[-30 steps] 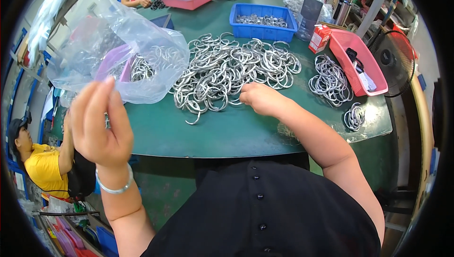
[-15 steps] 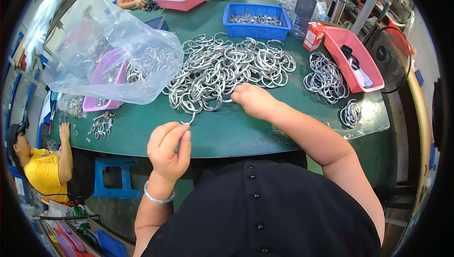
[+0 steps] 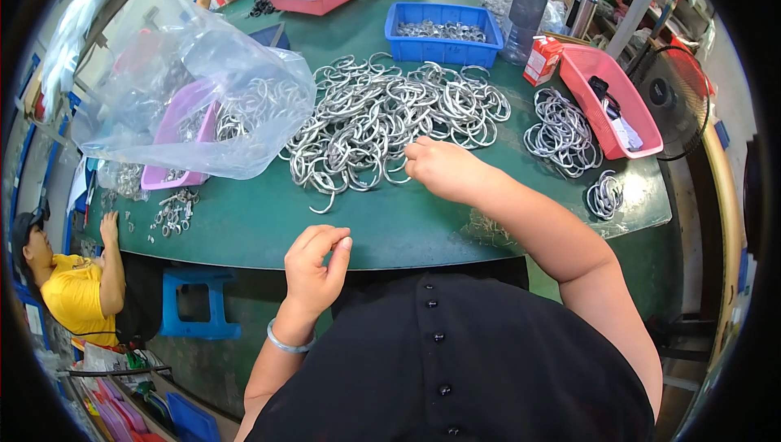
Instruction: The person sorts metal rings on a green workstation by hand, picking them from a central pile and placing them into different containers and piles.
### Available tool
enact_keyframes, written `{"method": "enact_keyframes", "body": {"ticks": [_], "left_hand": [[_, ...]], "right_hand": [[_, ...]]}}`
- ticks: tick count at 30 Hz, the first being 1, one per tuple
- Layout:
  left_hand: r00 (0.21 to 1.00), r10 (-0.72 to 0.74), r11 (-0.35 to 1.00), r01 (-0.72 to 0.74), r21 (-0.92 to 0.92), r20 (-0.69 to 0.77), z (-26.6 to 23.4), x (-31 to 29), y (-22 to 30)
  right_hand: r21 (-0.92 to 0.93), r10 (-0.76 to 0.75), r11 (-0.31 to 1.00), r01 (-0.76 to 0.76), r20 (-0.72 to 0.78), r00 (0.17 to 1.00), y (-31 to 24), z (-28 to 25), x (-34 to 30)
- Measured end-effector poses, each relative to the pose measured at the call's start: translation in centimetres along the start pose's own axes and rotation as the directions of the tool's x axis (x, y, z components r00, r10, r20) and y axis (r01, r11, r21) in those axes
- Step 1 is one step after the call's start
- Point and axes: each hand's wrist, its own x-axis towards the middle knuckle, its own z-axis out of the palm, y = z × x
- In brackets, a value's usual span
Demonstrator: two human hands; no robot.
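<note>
A broad heap of silver open metal bangles (image 3: 366, 117) lies tangled on the green table in front of me. My right hand (image 3: 447, 171) is at the heap's near right edge, its fingers pinched on a bangle there; the fingertips partly hide it. Closer to the table's front edge, my left hand (image 3: 316, 269) hovers with fingers curled and thumb near the forefinger; nothing shows in it. One curved bangle end (image 3: 322, 204) sticks out of the heap toward me, apart from the left hand.
Smaller bangle piles (image 3: 561, 133) lie right, beside a pink basket (image 3: 582, 84) and a fan (image 3: 671, 100). A blue bin (image 3: 443, 52) of metal pieces stands behind the heap. Clear plastic bag (image 3: 244, 161) and purple tray (image 3: 175, 137) are left. Two people (image 3: 77, 291) sit at the table.
My left hand has drawn back from the protruding bangle end, moving right and toward me. My right hand has shifted slightly right at the heap's edge.
</note>
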Motion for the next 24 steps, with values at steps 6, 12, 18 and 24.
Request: {"method": "enact_keyframes", "body": {"ticks": [6,12,18,24], "left_hand": [[0.990,-0.098,0.993,0.103,-0.054,0.097,1.0,-0.4,-0.3],[0.992,-0.078,0.994,0.085,-0.064,0.103,1.5,-0.8,-0.7],[0.975,-0.162,0.981,0.175,-0.080,0.152,1.3,-1.1,-0.6],[0.769,-0.506,0.596,0.639,-0.486,0.391,2.5,-1.1,-0.5]], "right_hand": [[0.052,-0.070,0.996,0.070,0.009,0.997,0.6,-0.2,0.5],[0.057,-0.081,0.995,0.079,0.050,0.995,-0.8,0.2,1.0],[0.128,-0.017,0.992,0.007,0.077,0.997,-0.8,-1.7,-1.0],[0.315,-0.037,0.948,0.038,-0.011,0.999,-2.4,-3.5,-3.8]]}}
